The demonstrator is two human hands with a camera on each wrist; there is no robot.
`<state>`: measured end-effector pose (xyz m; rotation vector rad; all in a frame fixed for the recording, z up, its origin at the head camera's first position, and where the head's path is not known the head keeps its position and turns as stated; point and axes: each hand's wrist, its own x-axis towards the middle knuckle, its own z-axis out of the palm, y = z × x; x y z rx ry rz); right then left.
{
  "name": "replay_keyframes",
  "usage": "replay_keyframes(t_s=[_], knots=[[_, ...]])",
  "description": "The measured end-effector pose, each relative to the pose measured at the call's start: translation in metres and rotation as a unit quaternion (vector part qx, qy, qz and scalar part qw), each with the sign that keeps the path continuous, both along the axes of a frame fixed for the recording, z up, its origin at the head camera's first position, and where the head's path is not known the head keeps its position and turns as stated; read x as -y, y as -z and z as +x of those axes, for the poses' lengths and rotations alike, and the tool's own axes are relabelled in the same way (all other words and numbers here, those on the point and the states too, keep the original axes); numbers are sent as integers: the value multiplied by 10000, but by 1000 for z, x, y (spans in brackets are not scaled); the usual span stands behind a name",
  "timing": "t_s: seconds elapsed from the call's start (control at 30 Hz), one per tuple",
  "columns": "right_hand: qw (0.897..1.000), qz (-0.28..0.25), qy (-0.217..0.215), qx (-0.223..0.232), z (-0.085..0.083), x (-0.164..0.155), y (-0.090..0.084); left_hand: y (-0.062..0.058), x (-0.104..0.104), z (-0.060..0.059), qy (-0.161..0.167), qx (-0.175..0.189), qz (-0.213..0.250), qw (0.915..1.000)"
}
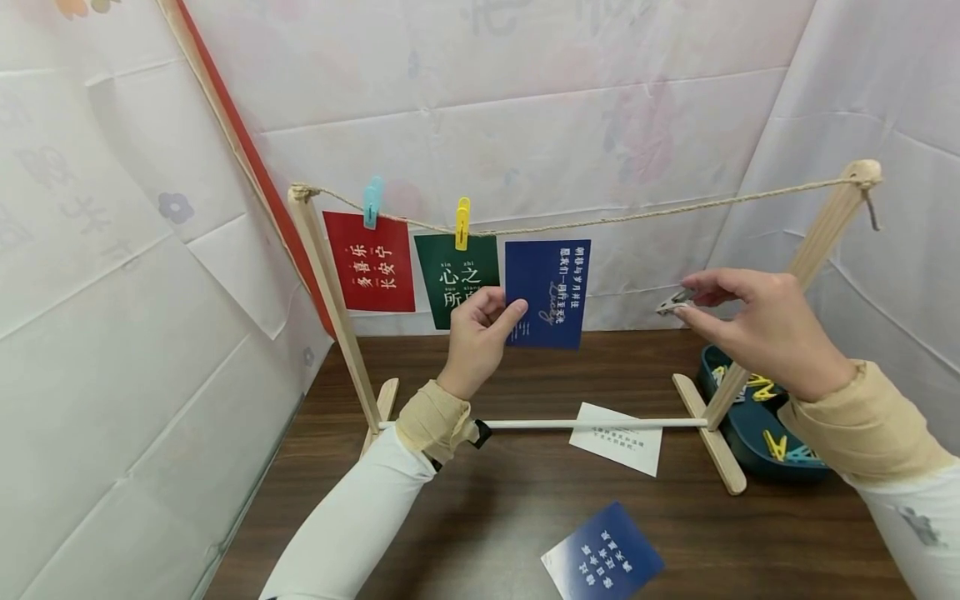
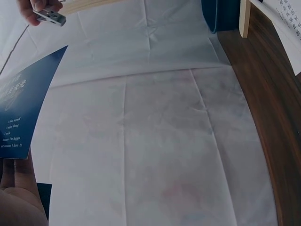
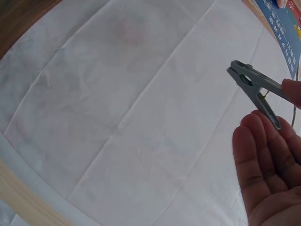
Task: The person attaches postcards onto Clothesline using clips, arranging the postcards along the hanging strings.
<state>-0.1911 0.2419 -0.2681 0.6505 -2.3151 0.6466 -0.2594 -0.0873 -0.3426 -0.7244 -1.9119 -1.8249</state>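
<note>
While a blue card (image 1: 547,293) is held up to the string (image 1: 600,221), a grey clothespin (image 1: 673,302) is brought toward it.

The card is pinched at its lower left corner by the left hand (image 1: 477,337), just below the string and right of the green card (image 1: 453,279); the clothespin is pinched between thumb and fingers of the right hand (image 1: 765,329), well right of the card. Two cards, a red card (image 1: 370,262) and the green one, are already pegged to the string; the blue one is judged not yet clipped. Below the string, a white card (image 1: 617,437) and another blue card (image 1: 602,554) are left on the dark wooden tabletop (image 1: 465,500), with spare pegs in a teal tray (image 1: 750,433). White sheeting is hung behind.
</note>
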Motion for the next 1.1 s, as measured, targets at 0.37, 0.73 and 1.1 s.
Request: replay_keyframes(t_s=[0.37,0.73,1.1], knots=[[9940,182,-649,-866,-5,12,-13,-2,-1,-2,33,31,28,10000],[9842,600,-943,-1370,-9,27,-34,-4,-3,-3,105,62,9,9999],[9791,759,-1056,-1562,-9,40,-52,-5,-4,-3,137,50,133,9998]])
